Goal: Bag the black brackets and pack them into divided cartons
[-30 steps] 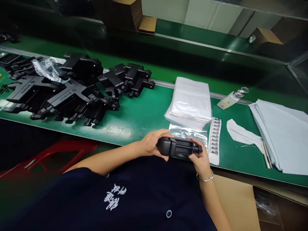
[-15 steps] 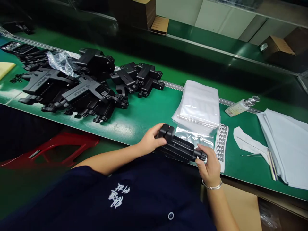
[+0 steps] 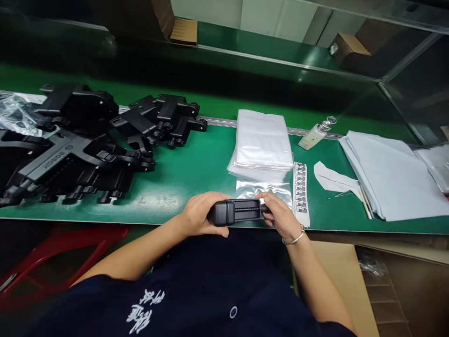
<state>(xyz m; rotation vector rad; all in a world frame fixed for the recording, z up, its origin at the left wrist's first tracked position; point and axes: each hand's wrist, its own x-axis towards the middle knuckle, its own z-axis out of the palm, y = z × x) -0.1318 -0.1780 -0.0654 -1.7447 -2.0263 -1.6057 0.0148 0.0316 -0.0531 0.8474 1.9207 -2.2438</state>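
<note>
A black plastic clamp bracket (image 3: pixel 247 210) lies level between my hands at the table's front edge, its open channel with a threaded rod facing up. My left hand (image 3: pixel 201 214) is wrapped round its blocky left end, thumb along the near side. My right hand (image 3: pixel 280 215) has its fingers closed round the knob at the right end, which they mostly hide. Just behind the clamp bracket lies a stack of clear plastic bags (image 3: pixel 263 140). A strip of printed labels (image 3: pixel 300 192) is beside the bags, near my right hand.
Piled black clamp brackets (image 3: pixel 66 159) cover the left of the green table (image 3: pixel 189 173), with more brackets (image 3: pixel 168 117) behind. A small bottle (image 3: pixel 315 133), a white cloth scrap (image 3: pixel 336 180), pens (image 3: pixel 366 201) and grey-white sheets (image 3: pixel 396 173) lie right. A red stool (image 3: pixel 80 252) stands below left.
The clamp bracket has turned from slanting to level, with its channel now facing up. Both hands still grip its ends. My view has swung to the right.
</note>
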